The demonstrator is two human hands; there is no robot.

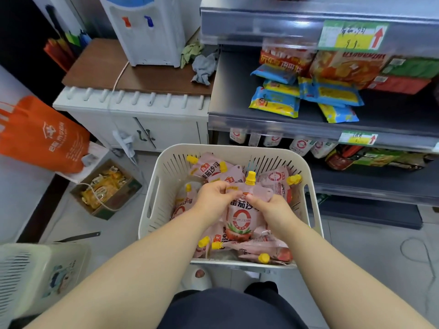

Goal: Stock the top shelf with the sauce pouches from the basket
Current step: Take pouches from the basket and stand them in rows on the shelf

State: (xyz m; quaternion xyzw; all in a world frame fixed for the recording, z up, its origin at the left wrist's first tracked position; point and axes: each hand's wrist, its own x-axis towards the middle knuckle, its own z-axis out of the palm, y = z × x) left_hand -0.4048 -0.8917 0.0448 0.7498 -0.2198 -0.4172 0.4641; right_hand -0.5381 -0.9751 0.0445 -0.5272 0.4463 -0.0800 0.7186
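- Pink plastic sauce pouch with a yellow screw cap [241, 211] sits upright between both hands, above the heap in the cream slotted plastic basket [152, 198].
- Left hand [213, 198]: fingers curled closed on the pouch's upper left corner; thumb on the front face.
- Right hand [270, 210]: closed on the pouch's upper right edge, thumb pressed on the front just below the cap; fingers behind, not visible.
- Remaining pink sauce pouches with yellow caps [275, 179] lie loose under and around both hands, caps pointing various ways.
- Grey metal top shelf [261, 20] is well above and beyond the right hand; green and yellow price label with a red arrow [352, 35] on its front edge.
- Blue and yellow snack packets [275, 104] lie on the shelf below it, beyond the right hand.
- Beyond the left hand: white water dispenser [145, 32] on a brown-topped white cabinet [133, 108].
- Far to the left of the left hand: orange fabric bag [40, 136].
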